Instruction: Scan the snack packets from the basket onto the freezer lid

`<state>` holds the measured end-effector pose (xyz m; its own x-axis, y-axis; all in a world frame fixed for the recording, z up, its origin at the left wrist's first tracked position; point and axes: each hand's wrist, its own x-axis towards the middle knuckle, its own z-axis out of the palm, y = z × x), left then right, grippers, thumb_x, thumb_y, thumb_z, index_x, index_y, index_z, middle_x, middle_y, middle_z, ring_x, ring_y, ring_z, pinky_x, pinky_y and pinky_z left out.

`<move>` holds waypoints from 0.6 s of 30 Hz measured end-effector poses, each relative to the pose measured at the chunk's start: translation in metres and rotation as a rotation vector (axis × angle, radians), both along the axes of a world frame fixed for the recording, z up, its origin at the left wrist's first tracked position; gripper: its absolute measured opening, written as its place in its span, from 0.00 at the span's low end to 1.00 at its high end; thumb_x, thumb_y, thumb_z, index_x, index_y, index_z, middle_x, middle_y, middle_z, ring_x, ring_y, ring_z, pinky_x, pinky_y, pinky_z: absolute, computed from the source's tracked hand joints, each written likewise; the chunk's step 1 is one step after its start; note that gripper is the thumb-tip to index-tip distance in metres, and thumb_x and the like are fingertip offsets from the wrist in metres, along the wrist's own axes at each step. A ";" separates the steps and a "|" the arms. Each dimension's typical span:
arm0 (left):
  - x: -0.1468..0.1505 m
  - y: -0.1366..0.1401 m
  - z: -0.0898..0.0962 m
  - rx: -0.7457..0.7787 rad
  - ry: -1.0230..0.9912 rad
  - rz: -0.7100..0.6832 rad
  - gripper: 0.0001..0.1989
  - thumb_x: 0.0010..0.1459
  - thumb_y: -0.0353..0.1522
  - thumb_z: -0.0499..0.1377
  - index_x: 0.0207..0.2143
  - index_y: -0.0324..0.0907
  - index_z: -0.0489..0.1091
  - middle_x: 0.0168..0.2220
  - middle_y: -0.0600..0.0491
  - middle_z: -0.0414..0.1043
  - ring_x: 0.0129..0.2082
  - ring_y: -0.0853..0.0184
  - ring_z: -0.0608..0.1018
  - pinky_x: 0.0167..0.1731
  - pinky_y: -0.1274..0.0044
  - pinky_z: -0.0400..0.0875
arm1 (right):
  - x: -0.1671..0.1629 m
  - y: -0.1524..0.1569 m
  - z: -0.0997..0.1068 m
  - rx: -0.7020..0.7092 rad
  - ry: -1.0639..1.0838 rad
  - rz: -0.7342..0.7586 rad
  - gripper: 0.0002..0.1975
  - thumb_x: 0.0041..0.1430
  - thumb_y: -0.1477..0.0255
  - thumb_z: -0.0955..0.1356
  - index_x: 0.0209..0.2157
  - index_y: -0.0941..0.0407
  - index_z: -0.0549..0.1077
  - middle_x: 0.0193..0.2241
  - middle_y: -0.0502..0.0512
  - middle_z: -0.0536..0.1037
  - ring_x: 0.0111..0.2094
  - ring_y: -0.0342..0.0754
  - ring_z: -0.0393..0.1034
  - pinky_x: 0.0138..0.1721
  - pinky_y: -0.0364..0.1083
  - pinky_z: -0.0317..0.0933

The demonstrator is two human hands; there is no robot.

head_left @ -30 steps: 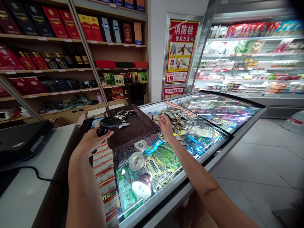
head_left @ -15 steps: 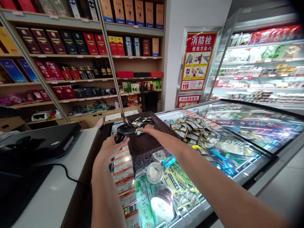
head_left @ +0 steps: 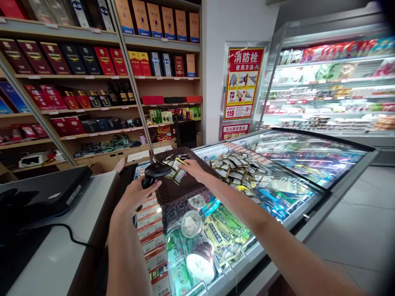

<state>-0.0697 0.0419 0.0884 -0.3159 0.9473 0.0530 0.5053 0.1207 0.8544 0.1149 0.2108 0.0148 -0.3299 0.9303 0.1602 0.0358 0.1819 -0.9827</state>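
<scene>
My left hand (head_left: 139, 192) is wrapped round the grip of a black barcode scanner (head_left: 158, 169), whose head points away from me over the basket's near left part. My right hand (head_left: 191, 167) pinches a small black, gold and white snack packet (head_left: 179, 172) above the basket. That brown woven basket (head_left: 173, 196) rests on the glass top of the freezer, and a few similar packets (head_left: 169, 159) lie at its far left end. Right of the basket, a pile of the same packets (head_left: 237, 166) is spread on the glass.
The chest freezer (head_left: 311, 222) holds ice-cream tubs (head_left: 191, 224) and wrapped bars under its glass. A white counter (head_left: 92, 205) with a black machine (head_left: 46, 193) and a cable stands at left. Shelves of boxed bottles (head_left: 74, 57) line the back; a lit display fridge (head_left: 327, 94) stands at right.
My right hand has lifted a packet from those in the basket, and it now shows near the scanner. The view has shifted to the right; the left hand still holds the scanner.
</scene>
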 end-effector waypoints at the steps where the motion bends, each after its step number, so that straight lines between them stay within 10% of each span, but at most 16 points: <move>1: 0.004 0.000 0.001 0.009 -0.033 -0.035 0.31 0.34 0.54 0.72 0.34 0.41 0.75 0.24 0.56 0.72 0.24 0.66 0.73 0.24 0.78 0.65 | 0.017 -0.013 -0.001 0.019 0.076 -0.021 0.17 0.50 0.56 0.74 0.30 0.55 0.75 0.25 0.48 0.74 0.27 0.44 0.66 0.24 0.40 0.60; 8: 0.040 0.004 0.008 -0.053 -0.073 -0.281 0.31 0.36 0.53 0.73 0.34 0.39 0.75 0.26 0.56 0.70 0.25 0.70 0.69 0.23 0.79 0.63 | 0.109 -0.070 -0.029 0.089 0.384 -0.391 0.23 0.51 0.47 0.72 0.27 0.54 0.69 0.19 0.43 0.59 0.21 0.41 0.53 0.21 0.41 0.53; 18: 0.072 0.016 0.001 -0.109 0.066 -0.441 0.29 0.41 0.53 0.70 0.36 0.38 0.74 0.25 0.58 0.69 0.26 0.69 0.67 0.26 0.78 0.64 | 0.129 -0.062 -0.038 -0.008 0.436 -0.541 0.24 0.49 0.47 0.72 0.25 0.53 0.67 0.18 0.42 0.56 0.20 0.41 0.51 0.19 0.42 0.51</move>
